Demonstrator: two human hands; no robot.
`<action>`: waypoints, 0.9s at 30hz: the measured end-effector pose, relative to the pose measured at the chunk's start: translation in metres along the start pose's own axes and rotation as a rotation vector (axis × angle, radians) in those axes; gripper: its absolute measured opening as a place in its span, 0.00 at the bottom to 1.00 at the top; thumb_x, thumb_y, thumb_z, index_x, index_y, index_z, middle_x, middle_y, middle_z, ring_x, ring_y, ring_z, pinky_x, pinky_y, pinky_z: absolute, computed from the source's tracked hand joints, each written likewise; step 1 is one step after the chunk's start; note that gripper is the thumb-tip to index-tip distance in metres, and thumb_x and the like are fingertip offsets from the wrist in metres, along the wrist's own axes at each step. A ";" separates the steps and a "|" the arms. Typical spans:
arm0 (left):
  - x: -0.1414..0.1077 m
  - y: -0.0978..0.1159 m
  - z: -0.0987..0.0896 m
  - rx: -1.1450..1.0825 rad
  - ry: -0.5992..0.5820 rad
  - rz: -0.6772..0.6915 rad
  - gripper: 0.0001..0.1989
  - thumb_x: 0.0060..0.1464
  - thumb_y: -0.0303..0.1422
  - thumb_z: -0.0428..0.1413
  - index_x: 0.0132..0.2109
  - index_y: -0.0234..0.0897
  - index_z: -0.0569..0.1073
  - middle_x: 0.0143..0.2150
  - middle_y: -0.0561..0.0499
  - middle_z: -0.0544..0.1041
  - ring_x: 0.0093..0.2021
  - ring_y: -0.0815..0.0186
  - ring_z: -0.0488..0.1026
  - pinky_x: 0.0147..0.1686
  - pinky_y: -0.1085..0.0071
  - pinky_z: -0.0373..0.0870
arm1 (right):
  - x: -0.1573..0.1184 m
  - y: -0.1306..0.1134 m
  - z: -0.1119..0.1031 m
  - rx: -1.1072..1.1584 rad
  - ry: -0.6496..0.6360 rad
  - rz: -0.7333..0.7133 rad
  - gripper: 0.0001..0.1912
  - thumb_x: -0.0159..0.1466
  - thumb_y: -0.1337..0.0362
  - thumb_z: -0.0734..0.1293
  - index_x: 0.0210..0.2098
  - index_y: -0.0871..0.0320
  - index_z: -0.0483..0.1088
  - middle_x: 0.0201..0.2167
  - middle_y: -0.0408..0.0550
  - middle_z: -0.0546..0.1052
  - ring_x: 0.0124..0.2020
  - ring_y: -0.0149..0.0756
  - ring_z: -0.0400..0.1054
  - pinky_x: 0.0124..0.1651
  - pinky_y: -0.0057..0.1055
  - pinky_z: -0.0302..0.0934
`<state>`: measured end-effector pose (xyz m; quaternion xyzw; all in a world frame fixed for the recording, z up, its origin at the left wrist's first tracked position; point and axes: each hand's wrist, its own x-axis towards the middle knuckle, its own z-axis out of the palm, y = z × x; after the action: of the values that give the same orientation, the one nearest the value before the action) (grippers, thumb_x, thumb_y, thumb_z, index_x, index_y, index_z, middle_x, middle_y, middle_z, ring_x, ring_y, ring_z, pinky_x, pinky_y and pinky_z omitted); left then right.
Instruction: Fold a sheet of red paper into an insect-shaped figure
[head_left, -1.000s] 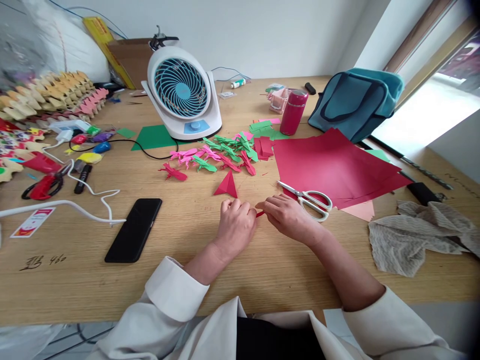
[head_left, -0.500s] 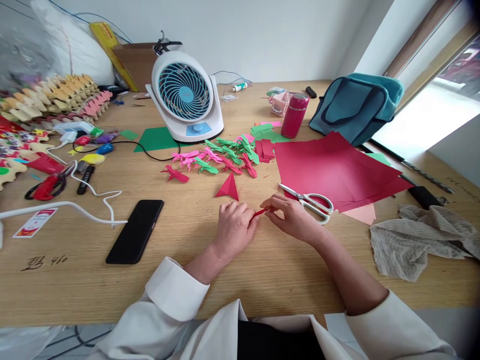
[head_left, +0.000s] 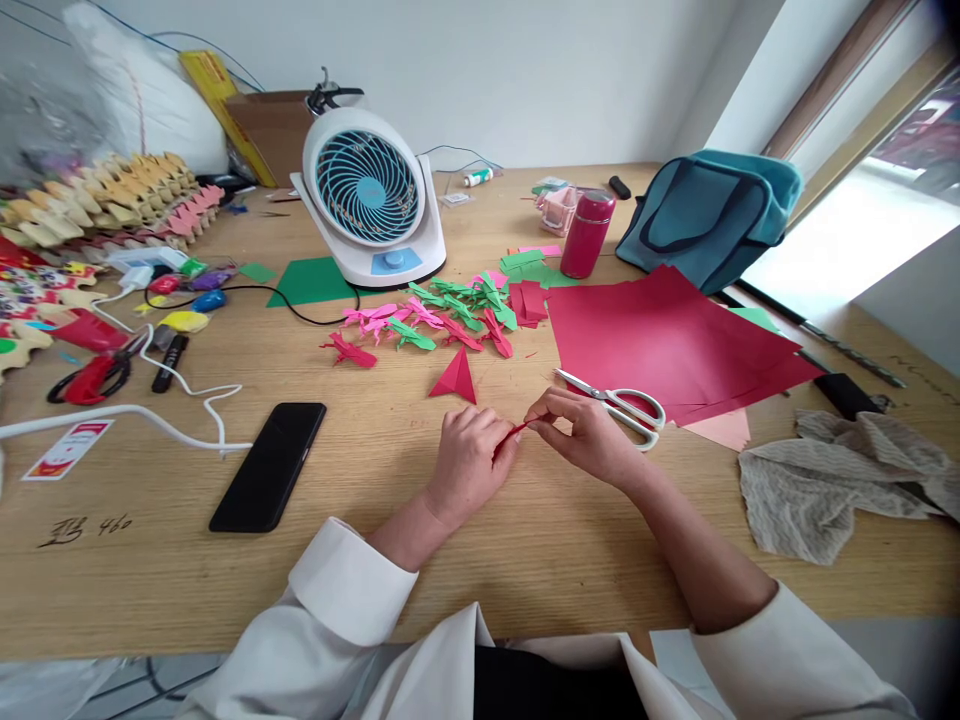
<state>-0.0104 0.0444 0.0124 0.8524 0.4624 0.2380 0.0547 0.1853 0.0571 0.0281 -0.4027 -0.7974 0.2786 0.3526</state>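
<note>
A narrow folded strip of red paper [head_left: 519, 430] sat between the hands, near centre over the wooden bench [head_left: 525, 540]. The left hand [head_left: 466, 450] held its left part under curled fingers; the right hand [head_left: 581, 432] pinched its right end. It was probably light, stiff along the folds and easily creased, best gripped by its ends.

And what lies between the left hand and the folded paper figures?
In the head view, a folded red piece lies between the left hand and the paper figures.
</note>
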 end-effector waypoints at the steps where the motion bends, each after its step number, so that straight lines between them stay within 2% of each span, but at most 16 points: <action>1: 0.000 0.000 0.000 -0.009 0.003 0.006 0.11 0.65 0.34 0.50 0.37 0.37 0.75 0.34 0.49 0.75 0.39 0.60 0.68 0.39 0.62 0.58 | 0.000 0.000 0.000 -0.015 0.002 -0.015 0.04 0.66 0.70 0.64 0.35 0.58 0.71 0.32 0.46 0.73 0.32 0.31 0.69 0.37 0.29 0.63; 4: 0.001 -0.001 0.002 -0.071 0.006 0.021 0.11 0.64 0.32 0.50 0.37 0.36 0.75 0.34 0.48 0.75 0.38 0.61 0.68 0.39 0.63 0.59 | 0.000 0.001 0.000 -0.076 0.003 -0.059 0.06 0.67 0.71 0.62 0.36 0.58 0.69 0.33 0.46 0.72 0.34 0.33 0.68 0.39 0.31 0.62; 7: 0.001 -0.003 0.006 -0.230 0.019 0.004 0.11 0.64 0.29 0.50 0.35 0.35 0.75 0.33 0.49 0.74 0.37 0.63 0.68 0.39 0.65 0.61 | 0.000 0.002 0.003 -0.077 0.020 -0.079 0.07 0.68 0.72 0.60 0.36 0.57 0.68 0.33 0.47 0.72 0.36 0.35 0.67 0.40 0.32 0.62; 10: 0.002 -0.006 0.012 -0.431 0.053 -0.040 0.11 0.64 0.29 0.49 0.35 0.36 0.75 0.31 0.50 0.72 0.36 0.64 0.69 0.37 0.68 0.63 | 0.000 0.001 0.006 0.028 0.041 -0.018 0.02 0.67 0.69 0.64 0.39 0.57 0.68 0.34 0.47 0.73 0.35 0.34 0.68 0.40 0.32 0.64; 13: 0.002 -0.008 0.017 -0.536 0.060 -0.064 0.12 0.65 0.29 0.49 0.34 0.36 0.75 0.31 0.50 0.71 0.35 0.65 0.69 0.36 0.69 0.63 | 0.000 0.000 0.008 0.109 0.042 0.065 0.03 0.65 0.68 0.67 0.39 0.57 0.69 0.34 0.47 0.74 0.34 0.33 0.68 0.40 0.32 0.65; 15: 0.002 -0.008 0.018 -0.544 0.042 -0.051 0.12 0.65 0.29 0.49 0.34 0.36 0.75 0.31 0.50 0.72 0.36 0.65 0.69 0.37 0.69 0.64 | 0.000 -0.001 0.010 0.115 0.041 0.074 0.01 0.65 0.69 0.66 0.36 0.57 0.70 0.33 0.46 0.73 0.34 0.33 0.68 0.39 0.32 0.65; 17: 0.003 -0.007 0.017 -0.494 0.044 -0.015 0.11 0.64 0.29 0.50 0.36 0.35 0.76 0.34 0.49 0.73 0.39 0.63 0.69 0.40 0.67 0.65 | 0.000 -0.001 0.011 0.095 0.044 0.060 0.03 0.65 0.70 0.65 0.34 0.57 0.69 0.31 0.45 0.72 0.33 0.33 0.68 0.38 0.31 0.64; 20: 0.004 -0.007 0.011 -0.298 0.096 0.038 0.08 0.62 0.30 0.53 0.38 0.37 0.78 0.41 0.46 0.74 0.43 0.60 0.67 0.45 0.62 0.65 | -0.001 0.000 0.012 0.042 0.044 0.027 0.03 0.65 0.70 0.64 0.34 0.57 0.68 0.32 0.46 0.71 0.33 0.33 0.67 0.37 0.31 0.64; 23: 0.005 -0.007 0.007 -0.162 0.118 0.062 0.08 0.61 0.31 0.53 0.39 0.38 0.78 0.39 0.45 0.71 0.41 0.60 0.65 0.43 0.61 0.64 | -0.002 -0.001 0.011 -0.017 0.040 -0.011 0.04 0.66 0.70 0.63 0.35 0.57 0.66 0.33 0.46 0.70 0.32 0.33 0.66 0.37 0.32 0.63; 25: 0.005 -0.007 0.007 -0.212 0.108 0.071 0.09 0.61 0.30 0.53 0.37 0.36 0.78 0.36 0.46 0.69 0.39 0.62 0.66 0.41 0.63 0.65 | -0.002 -0.002 0.011 -0.024 0.045 -0.035 0.04 0.67 0.69 0.63 0.35 0.57 0.66 0.32 0.46 0.70 0.32 0.32 0.66 0.37 0.32 0.63; 27: 0.006 -0.008 0.010 -0.360 0.107 0.057 0.09 0.61 0.28 0.52 0.35 0.35 0.77 0.34 0.48 0.69 0.36 0.65 0.67 0.38 0.67 0.66 | -0.002 -0.004 0.011 -0.004 0.063 -0.052 0.03 0.67 0.69 0.63 0.36 0.56 0.67 0.33 0.46 0.70 0.32 0.32 0.67 0.37 0.32 0.64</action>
<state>-0.0095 0.0554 0.0034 0.8278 0.3903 0.3632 0.1747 0.1763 0.0517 0.0236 -0.3913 -0.7966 0.2549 0.3838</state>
